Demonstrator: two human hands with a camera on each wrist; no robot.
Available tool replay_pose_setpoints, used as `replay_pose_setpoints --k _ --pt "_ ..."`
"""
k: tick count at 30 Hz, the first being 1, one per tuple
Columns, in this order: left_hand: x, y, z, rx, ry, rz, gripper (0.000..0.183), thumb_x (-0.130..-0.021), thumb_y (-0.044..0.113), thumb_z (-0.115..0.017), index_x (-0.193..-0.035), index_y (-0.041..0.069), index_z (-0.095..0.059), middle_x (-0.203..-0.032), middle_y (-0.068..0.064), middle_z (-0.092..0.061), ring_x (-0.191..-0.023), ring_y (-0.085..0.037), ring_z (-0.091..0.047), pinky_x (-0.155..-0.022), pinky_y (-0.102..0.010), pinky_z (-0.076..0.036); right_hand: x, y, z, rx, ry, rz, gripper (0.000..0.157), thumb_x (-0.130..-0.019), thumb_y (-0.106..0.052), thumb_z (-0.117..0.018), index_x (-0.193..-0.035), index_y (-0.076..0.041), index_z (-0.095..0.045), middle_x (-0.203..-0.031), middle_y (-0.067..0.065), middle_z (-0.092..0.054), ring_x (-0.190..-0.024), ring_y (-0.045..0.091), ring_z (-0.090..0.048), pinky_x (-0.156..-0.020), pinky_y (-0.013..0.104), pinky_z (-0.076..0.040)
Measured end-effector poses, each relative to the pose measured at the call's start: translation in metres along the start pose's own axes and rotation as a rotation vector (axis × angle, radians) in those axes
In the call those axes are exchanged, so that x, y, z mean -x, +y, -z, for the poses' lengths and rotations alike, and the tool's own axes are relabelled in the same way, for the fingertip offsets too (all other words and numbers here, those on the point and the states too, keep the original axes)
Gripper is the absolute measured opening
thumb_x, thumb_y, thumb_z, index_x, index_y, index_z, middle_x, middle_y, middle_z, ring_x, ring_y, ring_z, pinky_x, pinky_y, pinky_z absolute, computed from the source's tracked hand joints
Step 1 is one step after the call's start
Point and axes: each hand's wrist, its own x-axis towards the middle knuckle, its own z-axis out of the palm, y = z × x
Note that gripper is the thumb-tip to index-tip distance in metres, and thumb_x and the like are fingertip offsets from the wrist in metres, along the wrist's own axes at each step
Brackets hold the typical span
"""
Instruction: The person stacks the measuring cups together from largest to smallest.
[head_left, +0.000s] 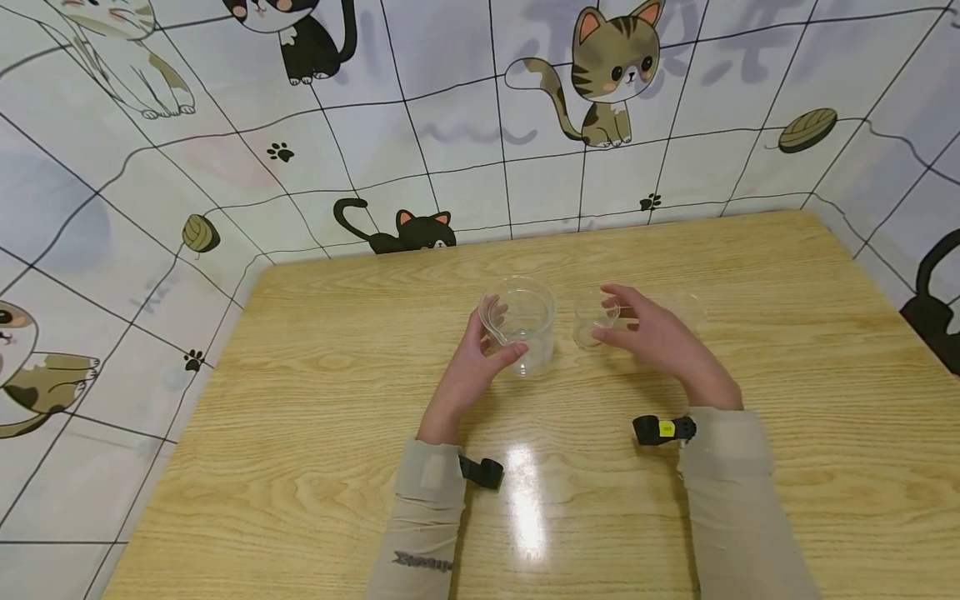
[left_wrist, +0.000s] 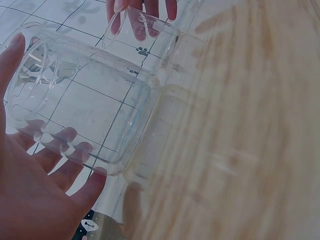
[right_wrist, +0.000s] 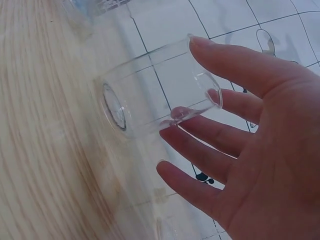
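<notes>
A large clear glass beaker (head_left: 534, 321) with a pouring lip stands upright on the wooden table. My left hand (head_left: 474, 367) holds its left side, thumb near the front of the rim and fingers curved around the far side. Just to its right is a smaller clear glass beaker (head_left: 587, 323), also upright. My right hand (head_left: 660, 337) grips this one from the right; in the right wrist view the thumb (right_wrist: 220, 57) meets the rim while fingertips lie along the opposite wall. Both beakers look see-through, with no contents showing.
Beyond my right hand, a faint clear glass piece (head_left: 693, 310) sits on the table (head_left: 300, 417), partly hidden. White sheets with cat drawings (head_left: 465, 142) wall off the back and both sides. Black wrist cameras (head_left: 483, 472) are strapped over the sleeves (head_left: 427, 517).
</notes>
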Motion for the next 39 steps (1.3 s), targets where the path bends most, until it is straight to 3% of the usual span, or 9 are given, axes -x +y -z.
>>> replay_pose_setpoints --k 13,23,29,35,39 --pt "0.0007 0.0012 0.0000 -0.007 0.003 0.005 0.076 -0.082 0.030 -0.064 -0.142 0.024 -0.018 -0.142 -0.002 -0.031 -0.129 -0.027 -0.027 -0.100 -0.049 -0.024 0.0034 0.0016 0.0039 -0.068 -0.043 0.015 0.083 -0.077 -0.046 -0.065 -0.142 -0.021 -0.020 -0.132 0.011 -0.038 -0.120 0.028 -0.036 -0.095 0.049 -0.031" --pt "0.0014 0.0013 0.0001 -0.007 0.001 0.000 0.077 -0.082 0.031 -0.065 -0.142 0.024 -0.017 -0.142 -0.002 -0.030 -0.129 -0.029 -0.026 -0.100 -0.049 -0.023 0.0031 0.0061 0.0060 -0.080 -0.118 0.010 0.077 -0.081 -0.041 -0.063 -0.142 -0.021 -0.021 -0.128 0.012 -0.039 -0.118 0.035 -0.038 -0.085 0.049 -0.039" --pt "0.0016 0.0010 0.0001 -0.004 0.003 0.003 0.077 -0.081 0.031 -0.065 -0.142 0.024 -0.018 -0.142 -0.001 -0.031 -0.129 -0.028 -0.026 -0.101 -0.049 -0.023 0.0014 0.0079 0.0035 -0.117 -0.115 0.045 0.073 -0.082 -0.032 -0.064 -0.141 -0.018 -0.023 -0.123 0.013 -0.040 -0.117 0.032 -0.039 -0.088 0.049 -0.037" --pt "0.0015 0.0010 0.0004 -0.002 -0.007 0.003 0.077 -0.081 0.032 -0.065 -0.141 0.025 -0.018 -0.142 -0.002 -0.030 -0.127 -0.033 -0.027 -0.099 -0.050 -0.025 0.0008 0.0069 0.0004 -0.154 -0.113 0.053 0.075 -0.082 -0.033 -0.064 -0.140 -0.013 -0.022 -0.136 0.013 -0.032 -0.124 0.035 -0.031 -0.093 0.053 -0.031" --pt "0.0009 0.0010 0.0000 -0.003 0.000 0.005 0.076 -0.081 0.032 -0.065 -0.141 0.025 -0.018 -0.142 -0.001 -0.031 -0.128 -0.031 -0.027 -0.100 -0.049 -0.024 -0.0010 0.0061 -0.0022 -0.158 -0.117 0.071 0.078 -0.082 -0.032 -0.065 -0.141 -0.013 -0.018 -0.137 0.014 -0.031 -0.126 0.032 -0.028 -0.096 0.051 -0.029"
